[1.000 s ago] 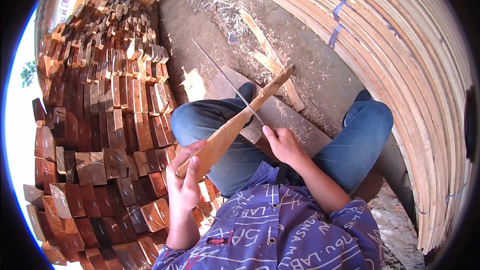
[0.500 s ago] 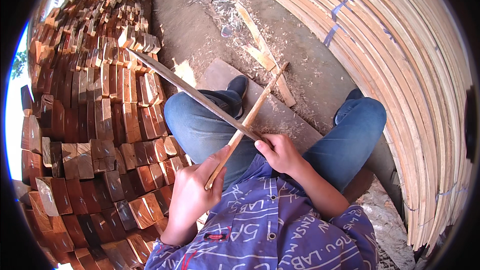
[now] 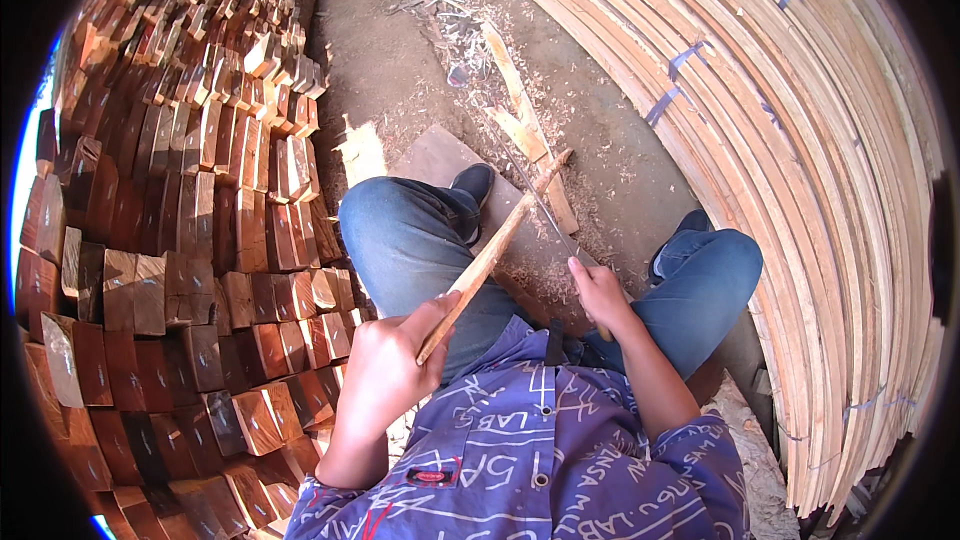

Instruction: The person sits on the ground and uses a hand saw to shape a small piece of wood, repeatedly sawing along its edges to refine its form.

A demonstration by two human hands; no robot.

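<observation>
My left hand is closed around the near end of a pale, whittled wooden stick, which slants up and away to the right over my lap. My right hand grips the handle of a long machete. Its blade now appears thin, nearly edge-on, and points away and to the left. It crosses the stick near the far, darker tip; whether it is cutting in there cannot be told. Both hands are in front of my blue printed shirt, between my bent knees.
Stacked timber blocks rise along the left. Long bundled wood strips curve along the right, tied with blue bands. Ahead lie split wood pieces and shavings. A flat board is under my feet.
The machete has swung from pointing far left to pointing ahead, its crossing shifting from the stick's middle to near its far tip. My right hand has moved right; the left keeps its hold.
</observation>
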